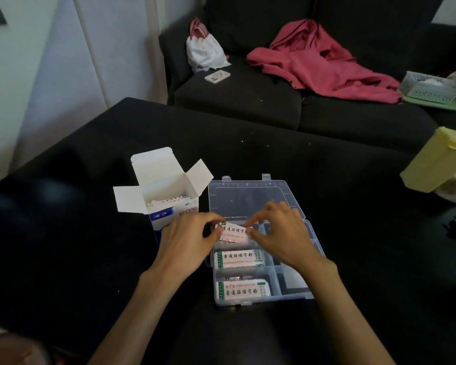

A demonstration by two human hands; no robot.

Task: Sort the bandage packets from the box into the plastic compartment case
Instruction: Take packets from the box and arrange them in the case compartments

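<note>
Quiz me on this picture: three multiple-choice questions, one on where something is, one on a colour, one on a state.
1. Where does the cardboard box stand?
A. left of the compartment case
B. on the sofa
C. inside the case

2. What colour is the garment on the sofa?
A. blue
B. pink
C. yellow

3. How is the case's lid?
A. shut
B. missing
C. open

Answers: 1 A, it stands beside the case's left edge. 2 B, the cloth is pink. 3 C, the lid lies back while the left hand and right hand hold a bandage packet over the case.
</note>
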